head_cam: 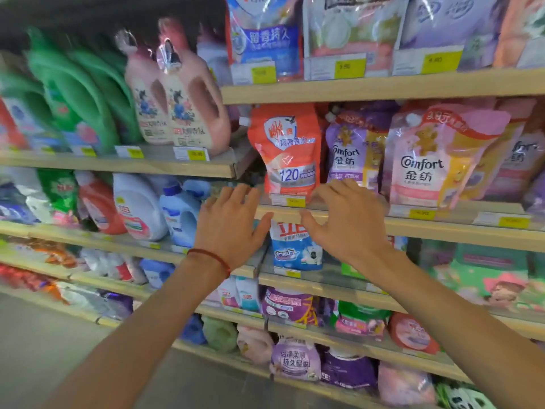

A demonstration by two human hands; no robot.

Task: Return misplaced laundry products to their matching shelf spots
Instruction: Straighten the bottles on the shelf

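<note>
An orange-red refill pouch (pixel 287 149) stands upright at the left end of a wooden shelf (pixel 413 228), beside purple and pink Comfort pouches (pixel 427 160). My left hand (pixel 228 225) is spread open, empty, just below and left of the pouch. My right hand (pixel 345 219) is also spread open and empty, just below and right of it, over the shelf edge. Neither hand touches the pouch. A blue-and-white pouch (pixel 296 246) stands on the shelf underneath, between my hands.
Pink bottles (pixel 188 95) and green bottles (pixel 76 93) fill the upper left shelf, with white, red and blue bottles (pixel 180 214) below. More pouches line the top and lower shelves. Yellow price tags (pixel 421 214) run along the edges. Grey floor lies at bottom left.
</note>
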